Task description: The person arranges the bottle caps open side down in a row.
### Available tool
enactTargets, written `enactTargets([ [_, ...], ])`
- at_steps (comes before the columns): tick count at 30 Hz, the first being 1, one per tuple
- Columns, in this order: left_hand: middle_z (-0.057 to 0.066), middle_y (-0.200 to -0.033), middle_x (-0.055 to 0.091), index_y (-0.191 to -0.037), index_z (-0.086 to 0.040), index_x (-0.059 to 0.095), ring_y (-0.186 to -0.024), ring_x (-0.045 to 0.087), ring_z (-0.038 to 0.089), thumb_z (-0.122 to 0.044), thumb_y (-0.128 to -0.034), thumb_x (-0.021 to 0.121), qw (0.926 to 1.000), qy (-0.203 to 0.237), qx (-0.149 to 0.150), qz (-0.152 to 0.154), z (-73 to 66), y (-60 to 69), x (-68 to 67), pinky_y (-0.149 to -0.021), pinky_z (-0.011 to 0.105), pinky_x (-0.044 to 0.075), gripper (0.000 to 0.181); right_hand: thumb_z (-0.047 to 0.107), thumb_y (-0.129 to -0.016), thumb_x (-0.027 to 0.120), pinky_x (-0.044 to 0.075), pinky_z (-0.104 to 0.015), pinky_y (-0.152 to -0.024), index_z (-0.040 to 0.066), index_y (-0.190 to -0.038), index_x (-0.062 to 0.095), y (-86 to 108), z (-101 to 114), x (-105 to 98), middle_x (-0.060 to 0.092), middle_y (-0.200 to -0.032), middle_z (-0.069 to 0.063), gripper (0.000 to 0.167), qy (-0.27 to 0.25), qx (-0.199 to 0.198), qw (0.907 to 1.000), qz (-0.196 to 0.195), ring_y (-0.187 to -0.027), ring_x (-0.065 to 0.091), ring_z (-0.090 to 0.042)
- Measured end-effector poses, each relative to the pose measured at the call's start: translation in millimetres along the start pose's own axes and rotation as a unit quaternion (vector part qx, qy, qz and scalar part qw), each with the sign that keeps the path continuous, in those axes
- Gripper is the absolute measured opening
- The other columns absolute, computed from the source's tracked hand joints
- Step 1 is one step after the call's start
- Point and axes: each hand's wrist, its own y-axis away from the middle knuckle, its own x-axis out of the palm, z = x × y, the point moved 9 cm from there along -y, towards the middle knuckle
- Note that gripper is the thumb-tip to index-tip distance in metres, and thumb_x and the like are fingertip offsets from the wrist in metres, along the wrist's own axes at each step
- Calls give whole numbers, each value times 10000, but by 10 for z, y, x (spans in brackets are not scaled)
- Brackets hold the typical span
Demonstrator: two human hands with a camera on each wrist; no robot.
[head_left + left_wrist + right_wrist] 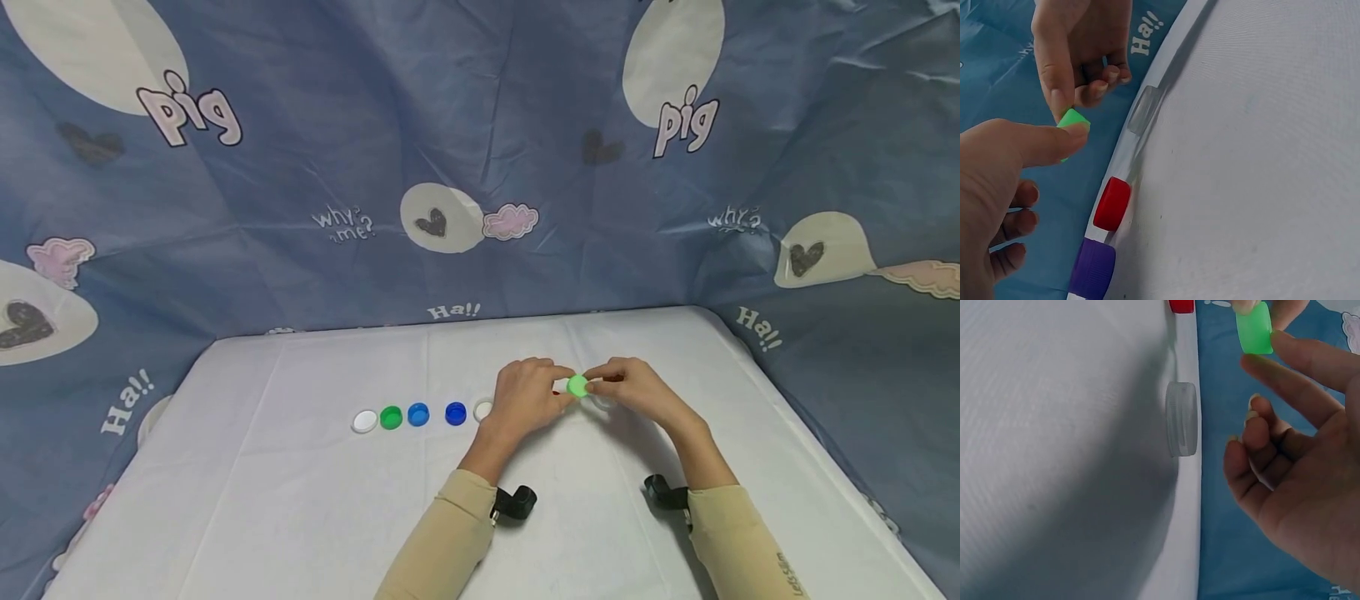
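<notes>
A light green bottle cap [577, 386] is held up above the white table, between the two hands. My left hand [522, 396] pinches it from the left, its thumb lying across the cap in the left wrist view. From the other side my right hand [637, 387] pinches the cap's edge with thumb and forefinger. The right hand's remaining fingers curl loosely in the right wrist view. Below the hands a clear cap [1182, 419] lies on the cloth. Beside it in the left wrist view are a red cap [1112, 204] and a purple cap [1092, 269].
Further left on the white tablecloth [300, 500] runs a row of caps: a white one [365, 421], a green one [391, 417], a blue one [418, 414], a dark blue one [455, 412] and another white one [482, 409], partly hidden by the left hand. A printed blue curtain [360, 275] hangs behind.
</notes>
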Motion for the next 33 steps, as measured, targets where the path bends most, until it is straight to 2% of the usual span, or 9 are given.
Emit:
enactTargets([
  [6, -133, -755, 621, -1117, -398, 749, -666, 541, 37, -525, -810, 750, 9985, 338, -367, 231, 79, 8, 25, -579, 245, 419, 332, 171, -868, 743, 374, -280, -616, 116, -1159, 744, 10, 90, -34, 478, -798, -34, 296, 129, -365, 9991, -193, -715, 427, -171],
  [13, -144, -730, 590, -1120, -421, 745, -630, 495, 26, -536, -805, 756, 9961, 584, -511, 428, 116, 10, 45, -539, 219, 362, 335, 112, -855, 754, 374, -255, -582, 121, -1124, 760, 3, 132, -19, 474, -775, -29, 269, 188, -679, 9973, -221, -678, 415, -153],
  [17, -143, -763, 635, -1112, -425, 747, -651, 527, 23, -540, -806, 756, 9952, 664, -537, 471, 119, 17, 56, -555, 220, 389, 327, 104, -846, 761, 393, -253, -580, 110, -1112, 764, 3, 129, -10, 517, -779, -37, 266, 167, -681, 9973, -214, -677, 436, -159],
  [21, -144, -906, 732, -1102, -431, 749, -749, 628, 34, -545, -798, 759, 9950, 661, -588, 458, 119, 27, 56, -606, 237, 453, 325, 106, -847, 764, 389, -244, -578, 91, -1125, 758, -3, 121, 3, 521, -775, -35, 279, 192, -666, 9974, -205, -675, 435, -151],
  [25, -142, -1034, 755, -1089, -431, 754, -868, 697, 84, -552, -792, 759, 9945, 686, -644, 464, 109, 33, 50, -641, 268, 490, 321, 105, -845, 764, 383, -244, -568, 75, -1140, 751, -2, 125, 10, 514, -758, -32, 297, 247, -662, 9973, -210, -658, 429, -150],
  [33, -152, -1078, 751, -1123, -434, 740, -909, 708, 115, -587, -813, 727, 9927, 537, -847, 675, 102, 38, 94, -639, 286, 492, 346, 128, -853, 769, 368, -241, -561, 75, -1156, 745, 0, 114, 31, 476, -738, -29, 309, 401, -588, 9974, -140, -645, 412, -153],
])
